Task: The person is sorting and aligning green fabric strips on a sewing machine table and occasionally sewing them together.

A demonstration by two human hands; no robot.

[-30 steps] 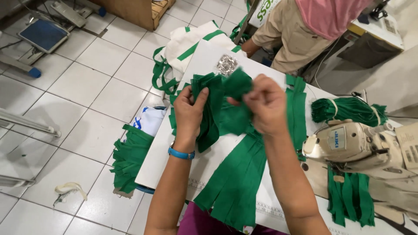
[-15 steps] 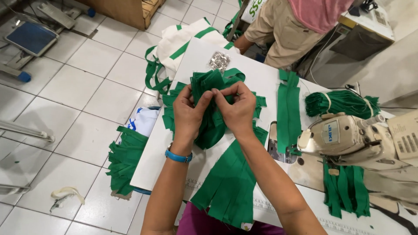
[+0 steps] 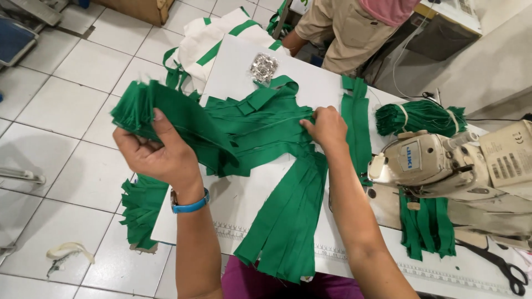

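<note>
Left hand (image 3: 158, 158): fingers closed around a bundle of green fabric strips (image 3: 166, 113), raised at left, above the white counter's (image 3: 238, 205) left edge. Right hand (image 3: 327, 128): fingers pinched on a heap of green fabric strips (image 3: 266, 130) spread over the counter, near ends hanging past the near edge. Cream sewing machine (image 3: 438, 163) at right. Tied green strip bundle (image 3: 421, 116) beyond the machine. Small clear bag of silver metal pieces (image 3: 264, 67) at far centre. Black scissors (image 3: 507, 270) at near right.

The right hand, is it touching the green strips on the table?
Touching. The head view shows the right hand resting with its fingers pressed on the green fabric strips, no gap between them.
</note>
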